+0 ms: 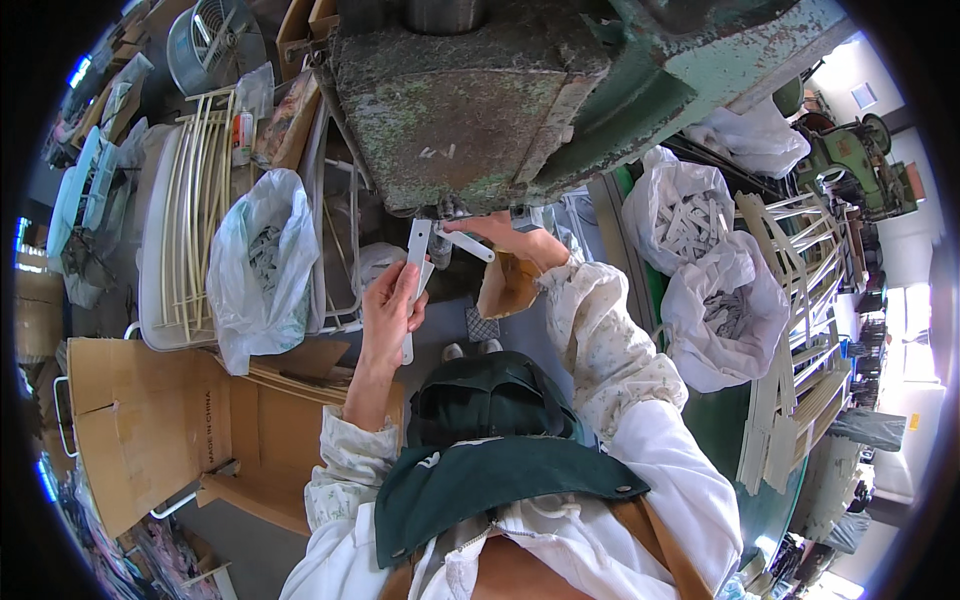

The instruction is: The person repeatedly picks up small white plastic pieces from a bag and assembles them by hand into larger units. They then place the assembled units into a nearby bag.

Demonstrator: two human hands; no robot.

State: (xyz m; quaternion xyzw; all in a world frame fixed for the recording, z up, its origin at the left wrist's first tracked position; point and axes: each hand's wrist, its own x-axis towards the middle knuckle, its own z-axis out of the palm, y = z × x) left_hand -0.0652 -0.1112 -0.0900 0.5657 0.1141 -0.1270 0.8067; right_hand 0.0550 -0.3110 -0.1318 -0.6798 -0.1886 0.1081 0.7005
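Observation:
My left hand (392, 302) is closed around a few flat white strips (418, 243) with small holes near their ends. They stick out above and below my fist. Under the press head of a worn green machine (460, 120), my right hand (515, 240) reaches leftward, fingers together, at another white strip (470, 245). This strip slants down to the right, its left end close to the machine's tool (440, 212). My right fingertips are partly hidden beneath the machine. A brown open box (508, 285) sits below my right wrist.
On the left stand a plastic bag of small grey parts (265, 255), pale metal rods (195, 220) and an open cardboard carton (150, 430). Two white sacks of strips (675, 200) (725, 300) are on the right, beside stacked frames (800, 320). A fan (215, 45) stands far left.

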